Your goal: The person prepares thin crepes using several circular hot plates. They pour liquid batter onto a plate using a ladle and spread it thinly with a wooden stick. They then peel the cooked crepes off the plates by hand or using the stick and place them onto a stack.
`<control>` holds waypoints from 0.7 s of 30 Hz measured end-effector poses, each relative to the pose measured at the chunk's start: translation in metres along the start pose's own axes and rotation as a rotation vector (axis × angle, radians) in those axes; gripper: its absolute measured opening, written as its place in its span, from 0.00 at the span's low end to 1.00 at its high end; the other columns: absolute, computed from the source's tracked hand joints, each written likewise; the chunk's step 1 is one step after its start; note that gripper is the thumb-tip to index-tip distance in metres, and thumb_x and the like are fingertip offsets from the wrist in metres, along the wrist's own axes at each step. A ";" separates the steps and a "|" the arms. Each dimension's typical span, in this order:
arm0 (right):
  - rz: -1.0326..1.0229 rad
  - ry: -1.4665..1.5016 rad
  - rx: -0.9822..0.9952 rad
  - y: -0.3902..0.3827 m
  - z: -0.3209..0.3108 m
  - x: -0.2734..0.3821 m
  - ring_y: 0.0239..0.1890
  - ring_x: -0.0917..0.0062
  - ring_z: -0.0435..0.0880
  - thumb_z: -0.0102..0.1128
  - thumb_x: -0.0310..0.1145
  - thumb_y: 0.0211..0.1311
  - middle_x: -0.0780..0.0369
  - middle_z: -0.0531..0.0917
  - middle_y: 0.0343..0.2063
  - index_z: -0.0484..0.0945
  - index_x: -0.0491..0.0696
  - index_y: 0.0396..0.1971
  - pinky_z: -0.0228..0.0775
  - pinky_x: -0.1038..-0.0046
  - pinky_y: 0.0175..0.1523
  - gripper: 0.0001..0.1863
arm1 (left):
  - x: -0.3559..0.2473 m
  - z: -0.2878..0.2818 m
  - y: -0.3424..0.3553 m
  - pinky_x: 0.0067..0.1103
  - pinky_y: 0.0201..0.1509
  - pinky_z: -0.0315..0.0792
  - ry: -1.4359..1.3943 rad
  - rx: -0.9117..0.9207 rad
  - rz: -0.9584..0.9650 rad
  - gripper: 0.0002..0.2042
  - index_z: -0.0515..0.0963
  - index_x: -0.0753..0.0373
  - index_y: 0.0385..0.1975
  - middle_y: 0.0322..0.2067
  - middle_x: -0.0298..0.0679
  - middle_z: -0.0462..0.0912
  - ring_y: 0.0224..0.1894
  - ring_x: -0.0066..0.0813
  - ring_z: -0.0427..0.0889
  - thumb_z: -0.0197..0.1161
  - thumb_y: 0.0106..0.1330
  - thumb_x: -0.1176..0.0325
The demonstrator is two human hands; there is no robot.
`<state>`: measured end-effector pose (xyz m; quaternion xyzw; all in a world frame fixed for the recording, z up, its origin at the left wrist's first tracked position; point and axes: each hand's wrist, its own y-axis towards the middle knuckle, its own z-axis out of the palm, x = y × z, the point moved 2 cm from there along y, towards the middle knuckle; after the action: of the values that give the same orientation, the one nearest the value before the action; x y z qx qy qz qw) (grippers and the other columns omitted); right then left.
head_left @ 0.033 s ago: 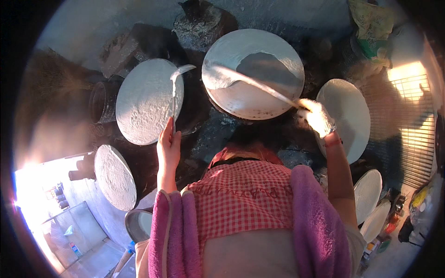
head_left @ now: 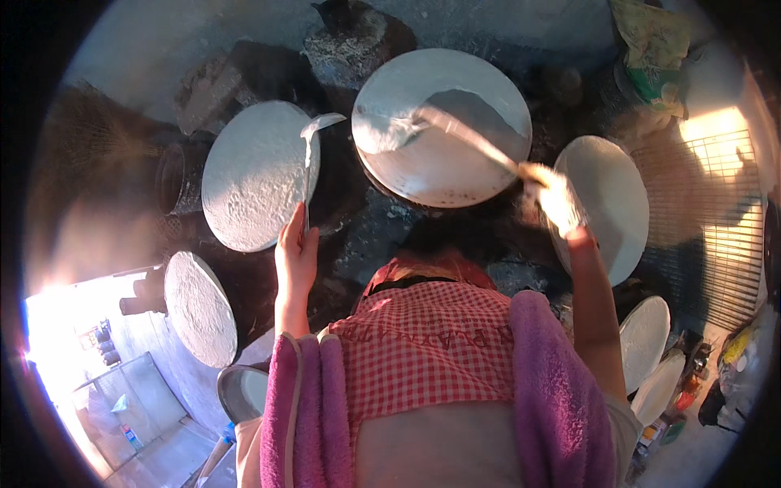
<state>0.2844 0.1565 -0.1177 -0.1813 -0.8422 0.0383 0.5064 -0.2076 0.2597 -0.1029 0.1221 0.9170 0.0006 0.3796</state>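
In my left hand [head_left: 296, 256] is the handle of a ladle [head_left: 319, 124], its bowl coated in white batter. The ladle is raised over the right edge of a round griddle [head_left: 248, 179] covered with rough white batter. My right hand [head_left: 557, 199], in a whitish glove, grips a long-handled spreader [head_left: 472, 140], blurred by motion. The spreader's far end is over the middle round griddle [head_left: 431, 183], where white batter lies around a bare grey patch. Close by my right hand stands another pale round griddle [head_left: 608, 210].
More white-coated round griddles sit at the left [head_left: 201, 311] and lower right [head_left: 644, 343]. A metal pot [head_left: 242, 392] is beside my left elbow. Far right is a wire rack [head_left: 728, 220]; a sack [head_left: 651, 53] sits behind it. A soot-dark block [head_left: 358, 45] stands at the back.
The far end of the spreader has swept to the right across the middle griddle, and my right hand has turned slightly with it. My left hand stays with the ladle.
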 end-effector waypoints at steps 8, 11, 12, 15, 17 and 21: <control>-0.021 0.065 0.200 0.009 0.070 0.041 0.21 0.83 0.77 0.57 0.27 0.63 0.64 0.83 0.25 0.83 0.47 0.51 0.70 0.77 0.27 0.17 | -0.051 0.027 -0.043 0.31 0.40 0.73 0.129 0.058 -0.116 0.29 0.70 0.59 0.66 0.33 0.47 0.77 0.33 0.41 0.78 0.64 0.62 0.74; 0.031 0.100 0.183 -0.045 0.069 0.013 0.19 0.85 0.74 0.55 0.29 0.63 0.66 0.80 0.21 0.83 0.49 0.52 0.66 0.78 0.24 0.18 | -0.046 0.021 -0.083 0.24 0.36 0.69 0.072 0.077 -0.060 0.28 0.71 0.60 0.66 0.30 0.39 0.72 0.29 0.28 0.70 0.64 0.62 0.75; 0.100 -0.014 0.202 -0.069 0.060 0.013 0.26 0.82 0.80 0.56 0.28 0.62 0.63 0.84 0.27 0.82 0.48 0.52 0.73 0.77 0.32 0.18 | -0.053 0.014 -0.092 0.26 0.37 0.71 0.067 0.134 -0.092 0.29 0.71 0.60 0.66 0.31 0.42 0.74 0.31 0.33 0.74 0.64 0.61 0.77; -0.075 -0.027 0.015 -0.140 0.077 -0.065 0.51 0.66 0.84 0.69 0.34 0.53 0.54 0.85 0.47 0.80 0.45 0.56 0.74 0.67 0.57 0.27 | -0.067 0.000 -0.112 0.31 0.41 0.75 0.051 0.243 0.036 0.29 0.70 0.62 0.65 0.35 0.48 0.79 0.36 0.44 0.79 0.63 0.60 0.78; 0.167 -0.085 -0.054 -0.178 0.113 -0.140 0.49 0.67 0.83 0.72 0.32 0.50 0.56 0.85 0.44 0.79 0.43 0.54 0.74 0.68 0.56 0.28 | -0.075 0.006 -0.103 0.31 0.43 0.76 -0.023 0.341 0.121 0.29 0.70 0.62 0.65 0.37 0.48 0.79 0.37 0.45 0.80 0.63 0.60 0.77; 0.494 0.363 -0.192 -0.188 0.185 -0.146 0.41 0.74 0.84 0.71 0.31 0.54 0.59 0.83 0.40 0.79 0.41 0.49 0.79 0.70 0.46 0.22 | -0.041 0.039 -0.068 0.26 0.37 0.73 -0.279 0.383 0.288 0.27 0.69 0.65 0.66 0.34 0.43 0.78 0.32 0.34 0.78 0.62 0.64 0.76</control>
<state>0.1350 -0.0469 -0.2832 -0.4310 -0.6683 0.0472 0.6044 -0.1677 0.1809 -0.1082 0.3198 0.8125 -0.1355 0.4682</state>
